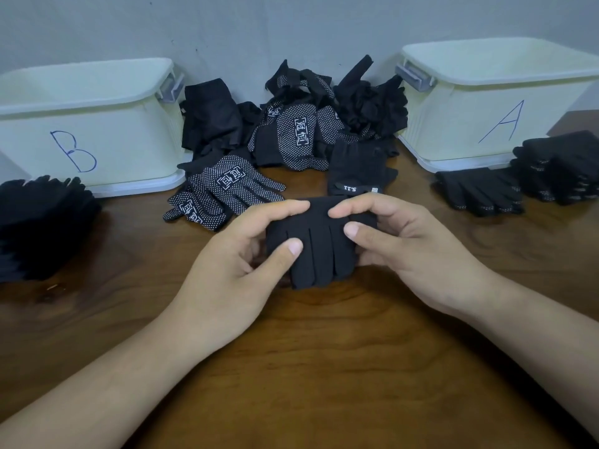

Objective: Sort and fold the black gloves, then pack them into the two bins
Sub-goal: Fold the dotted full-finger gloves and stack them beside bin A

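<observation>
Pinches the folded glove (319,244) from both sides, left hand (233,254) and right hand (405,241) with thumbs (288,251) on top and fingers (285,209) curled over its far edge (probably to keep the fold flat), just short of the unsorted pile (298,124), between bin B (97,131) and bin A (470,124).

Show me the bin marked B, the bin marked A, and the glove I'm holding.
bin B (136,137): head view, on its front wall, right of the letter.
bin A (453,124): head view, on its front wall, left of the letter.
held glove (319,254): head view, on one of its fabric fingers.
</observation>
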